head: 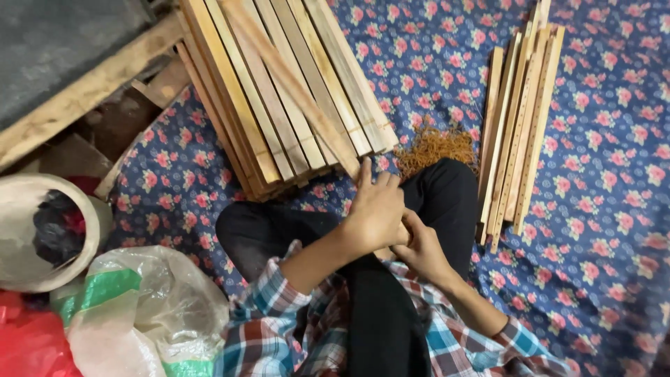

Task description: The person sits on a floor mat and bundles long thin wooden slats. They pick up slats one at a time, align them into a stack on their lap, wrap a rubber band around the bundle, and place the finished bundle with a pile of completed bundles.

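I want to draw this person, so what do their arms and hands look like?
Both hands, the left hand and the right hand, are bare: no gloves, rings or watch visible. The arms wear a checked shirt in red, blue, teal and white, with cuffs pushed up the forearms.

Seated person gripping one wooden slat over a flowered cloth

The left hand (377,209) wraps the near end of a long wooden slat (293,84) that slants across a stack of slats (279,132); the right hand (421,248) meets it just below, fingers touching. A heap of orange rubber bands (434,146) lies beyond the black-trousered knee, a smaller bundle of slats (520,132) to the right, a plastic bag (146,307) at lower left on the floral cloth (600,209).
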